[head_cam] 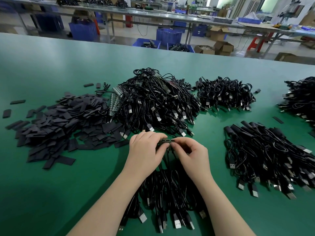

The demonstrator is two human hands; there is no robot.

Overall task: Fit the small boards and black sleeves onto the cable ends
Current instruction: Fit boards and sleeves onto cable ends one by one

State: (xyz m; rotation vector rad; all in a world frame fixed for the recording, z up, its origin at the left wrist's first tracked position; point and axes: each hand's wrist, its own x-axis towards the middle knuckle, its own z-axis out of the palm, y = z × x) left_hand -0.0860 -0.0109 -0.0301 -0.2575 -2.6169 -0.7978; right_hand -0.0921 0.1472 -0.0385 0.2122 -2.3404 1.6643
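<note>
Left hand [144,150] and right hand [192,155] together, fingertips in pinching grip

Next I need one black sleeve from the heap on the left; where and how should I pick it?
Take the flat black sleeve lying alone at the near edge of the sleeve heap. Come from above with the left hand and pinch its two long edges with the fingers; it lies flat, clear of other pieces there.

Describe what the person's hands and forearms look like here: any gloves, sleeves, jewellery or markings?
Both the left hand and the right hand are bare, with no gloves. The forearms are uncovered down to the frame edge, so no sleeves show. No rings, watch, bracelets, straps or markings are visible on either.
</note>
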